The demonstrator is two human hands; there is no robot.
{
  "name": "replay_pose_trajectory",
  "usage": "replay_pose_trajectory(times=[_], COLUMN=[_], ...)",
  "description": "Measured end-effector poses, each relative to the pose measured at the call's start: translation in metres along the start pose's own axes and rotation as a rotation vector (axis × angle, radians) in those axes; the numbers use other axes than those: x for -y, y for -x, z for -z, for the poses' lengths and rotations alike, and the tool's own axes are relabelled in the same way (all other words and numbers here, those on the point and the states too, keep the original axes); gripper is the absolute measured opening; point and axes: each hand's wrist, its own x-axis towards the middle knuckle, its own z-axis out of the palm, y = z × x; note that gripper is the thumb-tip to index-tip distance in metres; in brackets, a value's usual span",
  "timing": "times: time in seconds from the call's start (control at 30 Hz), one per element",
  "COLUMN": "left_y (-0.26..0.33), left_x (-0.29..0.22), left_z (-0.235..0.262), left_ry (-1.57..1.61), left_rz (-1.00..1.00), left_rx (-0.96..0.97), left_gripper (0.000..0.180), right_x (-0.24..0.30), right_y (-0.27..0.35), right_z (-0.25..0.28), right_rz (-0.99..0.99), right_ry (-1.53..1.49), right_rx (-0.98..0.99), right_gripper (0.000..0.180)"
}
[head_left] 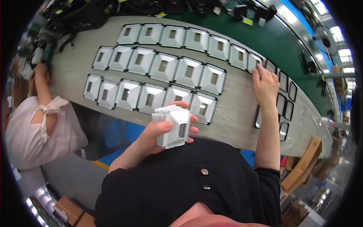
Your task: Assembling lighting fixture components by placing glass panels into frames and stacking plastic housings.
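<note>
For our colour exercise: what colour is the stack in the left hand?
The stack is mostly white, best seen in the head view.

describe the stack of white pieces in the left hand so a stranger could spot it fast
Start from the long pale table and find its near edge, by the person's black top. There the left hand grips a stack of white pieces, the front one showing a rectangular window. Unlike the black-rimmed pieces lying in rows, these are bunched together, held.
</note>
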Motion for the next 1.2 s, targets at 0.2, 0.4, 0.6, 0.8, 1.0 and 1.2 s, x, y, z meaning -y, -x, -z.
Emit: replay_pose_trajectory(times=[0.2,0.4,0.6,0.8,1.0,1.2], left_y=[0.000,0.003,0.011,0.010,-0.006,-0.017], left_x=[0.003,0.001,-0.008,-0.016,-0.016,-0.002], left_z=[0.004,0.004,0.013,0.009,-0.004,-0.027], left_ry=[0.025,0.004,0.041,0.081,0.070,-0.036], left_rz=[-0.025,-0.027,-0.035,-0.159,-0.196,-0.139], left_rx=[0.049,0.016,0.008,0.082,0.182,0.168], left_gripper=[0.062,0.073,0.075,0.082,0.082,0.074], right_x=[0.025,0.071,0.119,0.128,0.139,0.122], right_y=[-0.004,-0.003,-0.005,0.003,0.058,0.078], right_z=[0.006,0.017,0.015,0.040,0.110,0.110], right_rz=[0.006,0.126,0.227,0.380,0.753,0.712], right_ry=[-0.016,-0.023,-0.020,-0.183,-0.672,-0.667], right_rx=[0.120,0.146,0.138,-0.044,0.268,0.211], right_gripper=[0.048,0.050,0.053,0.055,0.102,0.090])
